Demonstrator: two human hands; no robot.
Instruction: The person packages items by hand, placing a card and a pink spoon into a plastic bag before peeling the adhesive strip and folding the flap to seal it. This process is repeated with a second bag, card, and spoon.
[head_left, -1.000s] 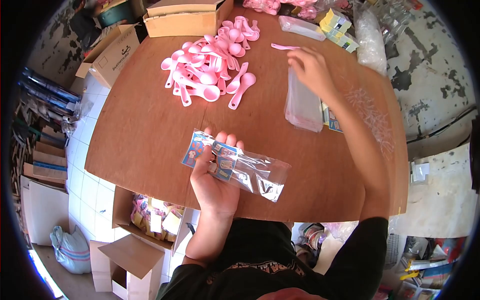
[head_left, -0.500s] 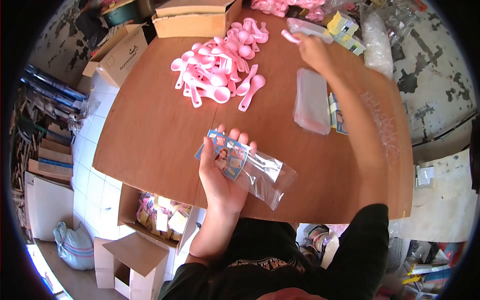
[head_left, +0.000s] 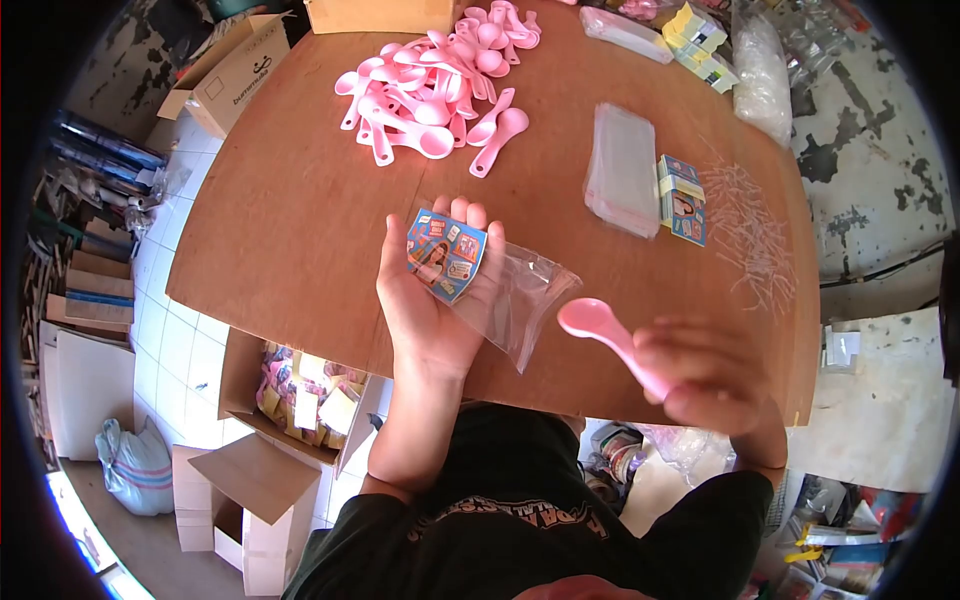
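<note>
My left hand is palm up and holds a clear plastic bag. A blue printed card lies at the bag's closed-in-hand end, across my fingers; the bag's other end sticks out to the right. My right hand, blurred by motion, grips a pink plastic spoon by its handle. The spoon's bowl points left, a little apart from the bag's end. Beyond my left hand, a heap of pink spoons lies on the brown table.
A stack of clear bags lies beside a banded stack of cards. Thin clear strips are scattered at the right. A cardboard box stands at the far edge. Below the table's left front, an open carton holds filled packs.
My right hand has come from the table's far right side toward me, bringing the pink spoon near the bag. My left hand still holds the bag, with the card turned more toward me.
</note>
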